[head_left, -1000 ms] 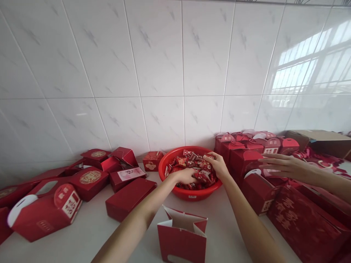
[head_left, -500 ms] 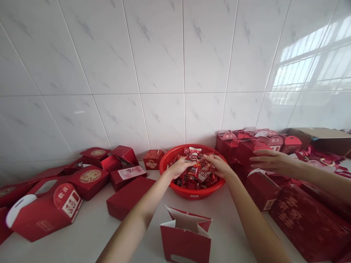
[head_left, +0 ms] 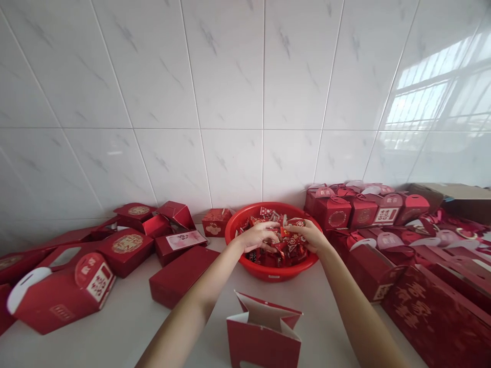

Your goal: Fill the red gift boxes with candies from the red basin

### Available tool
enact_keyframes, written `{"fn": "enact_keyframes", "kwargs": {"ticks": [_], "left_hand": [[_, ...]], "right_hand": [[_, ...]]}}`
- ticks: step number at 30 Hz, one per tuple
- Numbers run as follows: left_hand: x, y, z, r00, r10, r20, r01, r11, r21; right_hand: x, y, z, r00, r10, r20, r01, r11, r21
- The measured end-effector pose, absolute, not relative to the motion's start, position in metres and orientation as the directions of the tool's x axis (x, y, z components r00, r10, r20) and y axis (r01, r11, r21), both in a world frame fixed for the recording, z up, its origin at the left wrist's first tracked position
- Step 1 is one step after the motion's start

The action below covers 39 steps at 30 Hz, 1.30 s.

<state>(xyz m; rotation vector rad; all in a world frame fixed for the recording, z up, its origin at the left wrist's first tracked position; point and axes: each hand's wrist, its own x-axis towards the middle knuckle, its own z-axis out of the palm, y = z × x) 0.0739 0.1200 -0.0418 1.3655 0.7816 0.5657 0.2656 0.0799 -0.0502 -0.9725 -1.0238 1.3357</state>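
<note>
A red plastic basin (head_left: 274, 275) holds many red-wrapped candies (head_left: 282, 251). My left hand (head_left: 259, 237) is over the candies on the basin's left side, its fingers apart and curved, with nothing clearly held. On the right side of the basin, my right hand (head_left: 308, 234) has its fingers closed on a red candy packet (head_left: 296, 223). In front of the basin, a red paper box (head_left: 264, 340) stands upright on the white table with its top unfolded.
Red gift boxes (head_left: 125, 248) lie in a group at the left. Many closed red boxes (head_left: 337, 212) crowd the right, with a cardboard box (head_left: 452, 191) behind them. A small red box (head_left: 215, 223) sits by the tiled wall.
The other person's hand at the right has left the view. My left hand has moved lower into the candies and its fingers have spread. The packet between my hands has gone from there.
</note>
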Motion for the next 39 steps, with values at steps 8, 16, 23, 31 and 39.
{"fn": "enact_keyframes", "kwargs": {"ticks": [8, 16, 23, 31, 39], "left_hand": [[0.076, 0.124, -0.046, 0.654, 0.746, -0.126, 0.261, -0.067, 0.963], [0.098, 0.127, -0.060, 0.736, 0.621, -0.271, 0.575, -0.360, 0.735], [0.095, 0.124, -0.068, 0.717, 0.665, -0.210, 0.619, -0.468, 0.631], [0.092, 0.124, -0.067, 0.716, 0.673, -0.184, 0.618, -0.488, 0.617], [0.084, 0.125, -0.062, 0.670, 0.734, -0.106, 0.595, -0.447, 0.668]], "right_hand": [[0.264, 0.080, -0.049, 0.023, 0.999, 0.042, -0.294, 0.047, -0.955], [0.265, 0.084, -0.051, 0.113, 0.992, 0.048, -0.346, 0.085, -0.934], [0.267, 0.086, -0.055, 0.089, 0.996, 0.023, -0.352, 0.053, -0.935], [0.265, 0.084, -0.052, 0.087, 0.996, 0.034, -0.347, 0.062, -0.936], [0.267, 0.082, -0.050, 0.064, 0.997, 0.046, -0.346, 0.065, -0.936]]}}
